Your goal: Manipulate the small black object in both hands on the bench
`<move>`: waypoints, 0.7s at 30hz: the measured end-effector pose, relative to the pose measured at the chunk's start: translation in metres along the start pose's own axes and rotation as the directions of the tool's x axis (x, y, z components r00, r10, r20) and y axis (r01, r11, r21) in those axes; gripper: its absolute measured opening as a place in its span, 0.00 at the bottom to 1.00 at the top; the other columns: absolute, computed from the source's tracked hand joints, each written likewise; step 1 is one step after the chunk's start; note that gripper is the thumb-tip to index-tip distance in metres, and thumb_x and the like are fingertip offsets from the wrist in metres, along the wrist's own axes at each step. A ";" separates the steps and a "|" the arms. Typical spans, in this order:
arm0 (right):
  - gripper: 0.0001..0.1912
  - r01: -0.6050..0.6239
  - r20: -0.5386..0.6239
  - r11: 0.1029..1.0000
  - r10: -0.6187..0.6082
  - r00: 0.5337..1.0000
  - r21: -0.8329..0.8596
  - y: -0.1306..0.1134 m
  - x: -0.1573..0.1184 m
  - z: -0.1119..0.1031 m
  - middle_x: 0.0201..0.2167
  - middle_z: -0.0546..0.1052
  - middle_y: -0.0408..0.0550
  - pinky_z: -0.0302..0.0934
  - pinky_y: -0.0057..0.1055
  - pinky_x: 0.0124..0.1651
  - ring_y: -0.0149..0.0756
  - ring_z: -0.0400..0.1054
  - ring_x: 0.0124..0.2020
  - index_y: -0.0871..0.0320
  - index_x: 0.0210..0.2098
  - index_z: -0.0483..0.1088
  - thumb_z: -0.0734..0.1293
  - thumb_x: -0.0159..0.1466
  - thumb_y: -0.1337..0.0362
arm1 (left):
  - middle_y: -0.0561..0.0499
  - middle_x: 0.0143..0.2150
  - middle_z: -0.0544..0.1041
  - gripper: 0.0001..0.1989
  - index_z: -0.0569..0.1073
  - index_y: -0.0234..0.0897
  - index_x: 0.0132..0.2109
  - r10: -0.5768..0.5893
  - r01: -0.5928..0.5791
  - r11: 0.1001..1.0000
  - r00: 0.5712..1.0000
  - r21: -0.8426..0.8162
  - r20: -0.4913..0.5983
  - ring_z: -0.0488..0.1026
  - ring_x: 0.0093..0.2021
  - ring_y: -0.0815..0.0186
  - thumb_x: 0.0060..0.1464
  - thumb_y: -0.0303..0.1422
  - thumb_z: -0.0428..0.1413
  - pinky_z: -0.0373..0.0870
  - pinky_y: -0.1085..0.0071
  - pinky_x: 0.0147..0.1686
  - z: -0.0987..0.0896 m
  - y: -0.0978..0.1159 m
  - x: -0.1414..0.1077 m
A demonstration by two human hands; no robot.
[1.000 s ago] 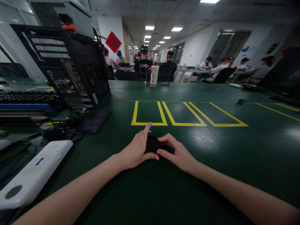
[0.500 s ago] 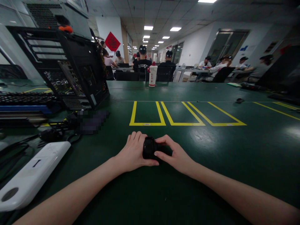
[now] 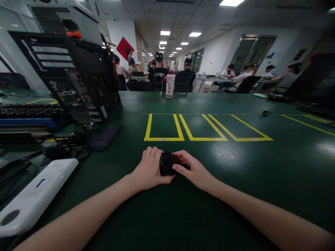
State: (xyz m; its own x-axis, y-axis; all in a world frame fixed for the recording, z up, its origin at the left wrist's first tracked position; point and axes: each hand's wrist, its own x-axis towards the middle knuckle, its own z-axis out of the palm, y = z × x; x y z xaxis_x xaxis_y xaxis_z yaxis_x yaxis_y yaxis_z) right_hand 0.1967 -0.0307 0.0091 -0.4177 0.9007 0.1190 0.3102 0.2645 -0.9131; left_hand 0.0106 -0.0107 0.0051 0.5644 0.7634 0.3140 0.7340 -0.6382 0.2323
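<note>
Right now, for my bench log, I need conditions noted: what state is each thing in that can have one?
Small black object: held between both hands; open or shut, can't tell
Left hand: curled around the object's left side
Right hand: gripping its right side
Bottle: upright, lidded
Black computer case: standing, inner parts exposed
White device: lying flat
Black cables: loose, jumbled
Ceiling lights: lit

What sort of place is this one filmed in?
Probably a shared office or electronics workroom: a computer case stands on the green table, yellow tape marks its top, and several people sit beyond it.
</note>
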 end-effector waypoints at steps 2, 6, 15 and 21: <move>0.15 0.022 0.024 1.000 -0.021 0.999 -0.003 -0.002 -0.001 -0.001 0.43 0.68 0.45 0.60 0.38 0.51 0.34 0.65 0.46 0.54 0.44 0.59 0.64 0.58 0.66 | 0.45 0.38 0.61 0.28 0.62 0.32 0.43 0.005 -0.005 1.000 1.000 0.002 0.000 0.58 0.37 0.59 0.41 0.49 0.54 0.59 0.62 0.37 0.001 -0.001 0.000; 0.15 0.055 0.057 0.997 -0.058 0.997 0.049 -0.005 -0.003 -0.003 0.43 0.68 0.44 0.60 0.37 0.51 0.33 0.65 0.46 0.54 0.43 0.59 0.64 0.57 0.67 | 0.45 0.38 0.62 0.28 0.62 0.31 0.44 0.008 -0.008 1.000 1.000 0.008 0.003 0.58 0.38 0.59 0.41 0.49 0.54 0.59 0.62 0.37 0.001 -0.002 0.000; 0.16 -0.021 0.011 0.999 0.021 1.000 0.029 -0.002 0.001 -0.001 0.42 0.68 0.46 0.62 0.39 0.48 0.34 0.66 0.44 0.56 0.45 0.59 0.64 0.58 0.65 | 0.45 0.39 0.62 0.27 0.62 0.33 0.44 -0.001 0.001 1.000 1.000 -0.001 0.018 0.58 0.37 0.59 0.42 0.49 0.53 0.59 0.63 0.36 -0.001 -0.001 0.000; 0.13 0.035 0.060 0.996 -0.040 0.997 0.079 -0.004 -0.002 -0.003 0.42 0.68 0.45 0.62 0.39 0.48 0.34 0.66 0.44 0.55 0.42 0.59 0.63 0.58 0.65 | 0.45 0.38 0.62 0.28 0.62 0.32 0.44 0.009 -0.009 1.000 1.000 0.001 -0.001 0.58 0.37 0.59 0.41 0.49 0.54 0.59 0.62 0.36 0.001 -0.002 0.000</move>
State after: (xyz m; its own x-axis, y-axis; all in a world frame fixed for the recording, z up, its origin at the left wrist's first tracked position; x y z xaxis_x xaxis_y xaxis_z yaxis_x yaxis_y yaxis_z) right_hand 0.1991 -0.0324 0.0141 -0.4799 0.8673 0.1319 0.2268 0.2679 -0.9364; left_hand 0.0096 -0.0093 0.0038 0.5706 0.7574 0.3174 0.7293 -0.6450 0.2281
